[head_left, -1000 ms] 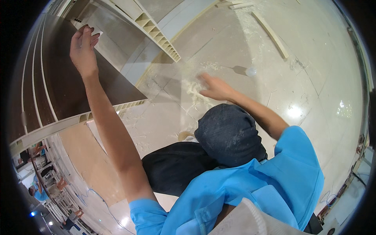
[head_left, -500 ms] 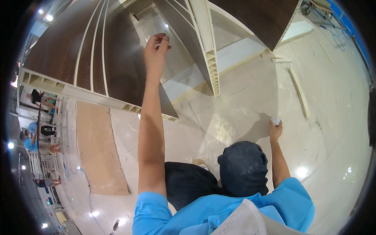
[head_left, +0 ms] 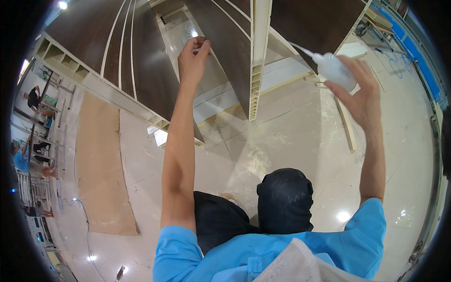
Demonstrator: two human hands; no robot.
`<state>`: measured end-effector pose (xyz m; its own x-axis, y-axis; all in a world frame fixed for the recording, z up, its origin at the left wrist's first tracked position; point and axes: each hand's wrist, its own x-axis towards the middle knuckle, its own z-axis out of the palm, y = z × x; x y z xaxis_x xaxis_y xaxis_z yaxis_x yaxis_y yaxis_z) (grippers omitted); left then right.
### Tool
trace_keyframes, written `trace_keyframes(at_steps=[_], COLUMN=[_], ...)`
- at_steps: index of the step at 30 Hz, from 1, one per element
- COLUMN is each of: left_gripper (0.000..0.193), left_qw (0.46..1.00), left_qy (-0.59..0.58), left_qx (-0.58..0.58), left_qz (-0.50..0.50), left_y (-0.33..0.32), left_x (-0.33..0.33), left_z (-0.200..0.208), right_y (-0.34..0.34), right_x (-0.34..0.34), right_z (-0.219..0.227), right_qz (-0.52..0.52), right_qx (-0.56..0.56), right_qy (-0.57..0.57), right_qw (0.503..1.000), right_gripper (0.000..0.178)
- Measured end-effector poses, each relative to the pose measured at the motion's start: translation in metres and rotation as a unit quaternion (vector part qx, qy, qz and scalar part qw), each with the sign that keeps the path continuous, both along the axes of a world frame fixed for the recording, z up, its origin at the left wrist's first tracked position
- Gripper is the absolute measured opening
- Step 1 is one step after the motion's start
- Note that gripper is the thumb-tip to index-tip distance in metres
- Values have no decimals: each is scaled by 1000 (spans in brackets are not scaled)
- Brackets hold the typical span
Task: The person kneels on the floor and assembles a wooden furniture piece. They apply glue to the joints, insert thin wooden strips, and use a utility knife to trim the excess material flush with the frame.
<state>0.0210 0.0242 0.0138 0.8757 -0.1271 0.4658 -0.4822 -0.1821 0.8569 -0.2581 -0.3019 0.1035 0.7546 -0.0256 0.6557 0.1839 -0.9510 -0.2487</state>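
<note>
In my right hand (head_left: pixel 362 91) is a white squeeze bottle (head_left: pixel 337 73) with a long thin nozzle; the fingers wrap round its body. Its tip points left, close to the dark brown panel (head_left: pixel 305 26) at the upper right. My left hand (head_left: pixel 192 63) is raised in front of the gap between a left dark panel (head_left: pixel 145 70) and a middle dark panel (head_left: pixel 221 56). Thumb and fingers are pinched together there, and whatever may lie between them is too small to make out. Pale edges with hollow cells show along the panels.
Pale wooden strips (head_left: pixel 346 124) and sawdust lie on the floor to the right. A long brown sheet (head_left: pixel 101 164) lies at the left beside a blue hose (head_left: pixel 84 207). Other people (head_left: pixel 21 160) are at racks on the far left. A blue cable (head_left: pixel 394 66) lies far right.
My right hand has come up from low on the right to the upper right panel, bringing the bottle with it. The left hand has stayed near the gap, pinched. The view has shifted slightly.
</note>
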Motion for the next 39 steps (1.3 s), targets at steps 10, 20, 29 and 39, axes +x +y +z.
trace_keyframes(at_steps=[10,20,29,39], left_gripper=[35,36,34,32], left_qw=[1000,1000,1000,999], left_qy=[10,22,17,26], left_qx=[0,14,2,6], left_qz=[5,6,22,22], left_y=[1,4,4,4], left_x=[2,3,3,3], left_z=[-1,-2,-3,-5], right_y=[15,17,21,25], right_x=[24,38,43,39], right_z=[60,66,70,78], right_qz=[-9,-15,-13,-3], right_qx=[-125,-145,-160,-139], right_qy=[-6,3,8,23], right_qw=[992,989,987,990], right_gripper=[55,54,53,59])
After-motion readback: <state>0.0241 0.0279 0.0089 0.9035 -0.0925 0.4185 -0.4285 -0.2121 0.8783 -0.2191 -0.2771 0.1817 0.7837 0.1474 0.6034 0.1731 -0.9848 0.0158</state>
